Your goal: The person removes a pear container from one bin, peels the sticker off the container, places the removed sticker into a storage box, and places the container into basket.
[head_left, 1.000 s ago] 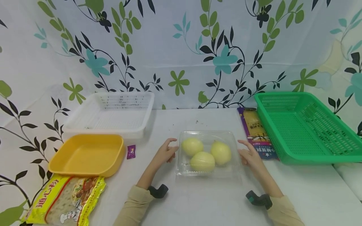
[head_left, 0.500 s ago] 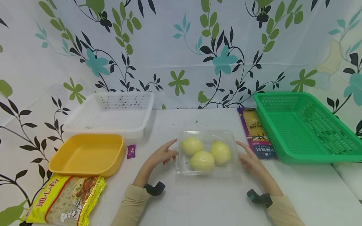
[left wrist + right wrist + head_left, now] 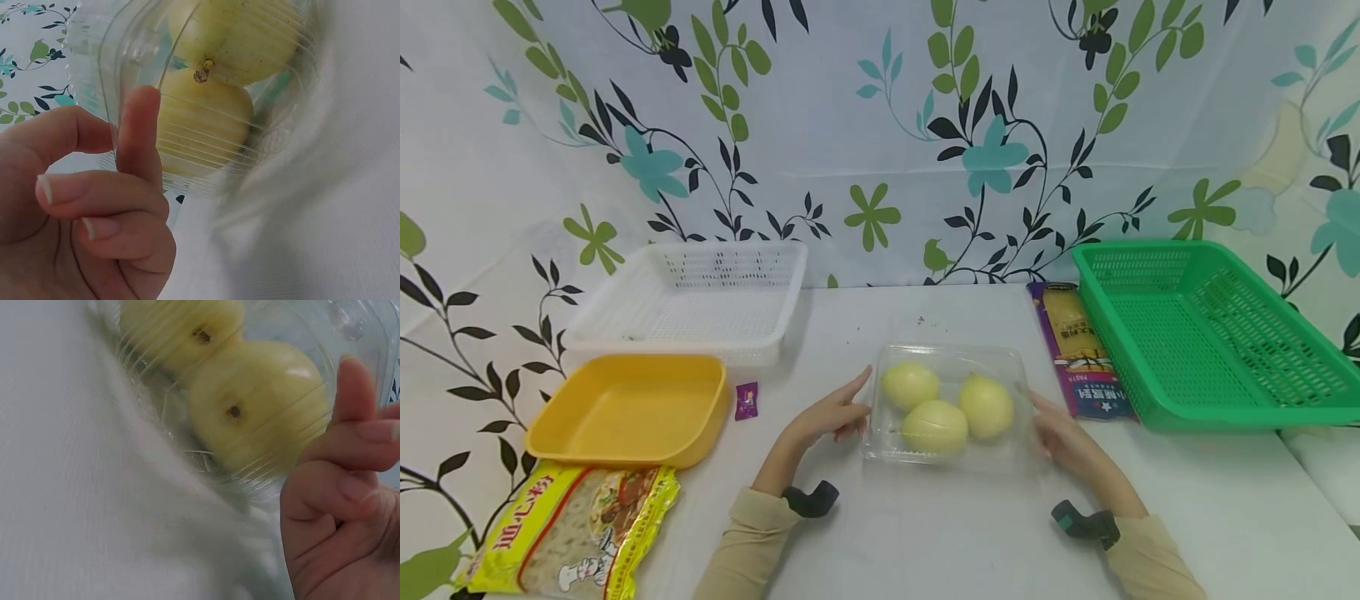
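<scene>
A clear plastic box with a ridged wall holds three pale yellow, pear-like fruits on the white table. My left hand holds the box's left side, index finger stretched along the edge and the lower fingers curled. From the right, my right hand grips the opposite side in much the same way. In the left wrist view, one upright finger lies against the plastic while another reaches to the rim. The right wrist view has the right fingertips at the wall, close to a fruit.
A white basket and a yellow tray stand left, near a small purple wrapped sweet and a yellow food packet. On the right are a green basket and a pasta bag.
My left hand has straightened its index finger and shifted slightly back along the box's side. The right hand has come closer against its side. The box has shifted very slightly.
</scene>
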A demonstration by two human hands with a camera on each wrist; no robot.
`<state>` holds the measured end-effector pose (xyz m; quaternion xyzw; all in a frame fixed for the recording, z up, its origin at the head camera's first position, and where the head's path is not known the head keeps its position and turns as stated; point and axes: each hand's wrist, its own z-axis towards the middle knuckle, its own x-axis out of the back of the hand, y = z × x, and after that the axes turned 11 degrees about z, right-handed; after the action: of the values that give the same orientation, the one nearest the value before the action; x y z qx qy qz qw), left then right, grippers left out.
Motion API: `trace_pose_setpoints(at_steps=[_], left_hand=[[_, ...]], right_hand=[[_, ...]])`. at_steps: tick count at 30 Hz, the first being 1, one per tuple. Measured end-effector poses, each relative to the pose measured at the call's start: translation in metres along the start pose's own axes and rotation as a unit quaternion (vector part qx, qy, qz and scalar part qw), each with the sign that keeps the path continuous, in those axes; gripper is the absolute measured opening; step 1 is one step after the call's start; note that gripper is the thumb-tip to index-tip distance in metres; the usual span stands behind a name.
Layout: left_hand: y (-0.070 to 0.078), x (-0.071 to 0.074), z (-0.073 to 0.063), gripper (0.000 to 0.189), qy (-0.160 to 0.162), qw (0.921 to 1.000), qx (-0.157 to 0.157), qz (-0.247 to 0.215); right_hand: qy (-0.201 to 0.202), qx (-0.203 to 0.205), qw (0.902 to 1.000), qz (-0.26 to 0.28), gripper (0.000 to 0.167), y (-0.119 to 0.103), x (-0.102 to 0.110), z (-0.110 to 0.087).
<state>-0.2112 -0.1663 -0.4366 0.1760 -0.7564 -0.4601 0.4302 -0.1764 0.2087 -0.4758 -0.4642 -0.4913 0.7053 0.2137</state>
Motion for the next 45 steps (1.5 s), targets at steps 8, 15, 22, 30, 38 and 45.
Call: trace_pose_setpoints(at_steps=[8, 15, 22, 30, 38, 45], left_hand=[[0.0, 0.0, -0.001, 0.072, -0.015, 0.9993, -0.029, -0.016], [0.003, 0.003, -0.003, 0.078, -0.015, 0.9971, -0.027, -0.069], [0.007, 0.02, -0.017, 0.076, 0.005, 0.9828, -0.052, -0.177], [0.032, 0.061, -0.037, 0.065, 0.092, 0.971, -0.065, -0.211], [0.048, 0.109, -0.059, 0.05, 0.205, 0.9316, -0.04, -0.297], [0.044, 0.139, -0.072, 0.049, 0.211, 0.9024, -0.022, -0.375]], right_hand=[[-0.005, 0.02, 0.9998, 0.005, 0.063, 0.002, 0.002, -0.001], [0.015, 0.023, 0.9995, 0.018, 0.062, 0.003, -0.002, 0.001], [-0.026, 0.044, 0.9979, 0.04, 0.057, -0.01, -0.024, 0.014], [-0.032, 0.026, 0.998, 0.047, 0.057, -0.037, -0.057, 0.053], [-0.015, 0.017, 0.9986, 0.048, 0.058, -0.057, -0.102, 0.107], [-0.01, 0.001, 0.9964, 0.084, 0.056, -0.059, -0.129, 0.148]])
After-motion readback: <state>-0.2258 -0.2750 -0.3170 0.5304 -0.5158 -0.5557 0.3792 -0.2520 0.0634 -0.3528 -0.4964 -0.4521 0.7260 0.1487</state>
